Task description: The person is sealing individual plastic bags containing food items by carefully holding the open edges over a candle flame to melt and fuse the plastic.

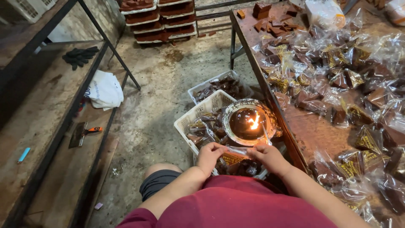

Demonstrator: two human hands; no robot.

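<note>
Workshop, stained concrete floor, seen from above the person's lap. Wooden table on the right, heaped with clear-wrapped brown blocks, some with gold-patterned wrap; bare brown pieces at its far end. Metal-framed shelf on the left with black gloves, a white bag, a scraper with orange handle and a blue lighter. Stacked trays of brown blocks at the back.

Two white plastic baskets of wrapped pieces sit on the floor in front of the knees. A round dish with a small flame rests on the nearer one.

Left hand and right hand are close together, just below the flame dish, both pinched on the ends of a clear plastic packet stretched between them. The packet lies between the fingertips, left hand on its left end, right hand on its right end, just under the dish rim. Packet contents not clear. A thin stick leans from the dish near the right hand.
</note>
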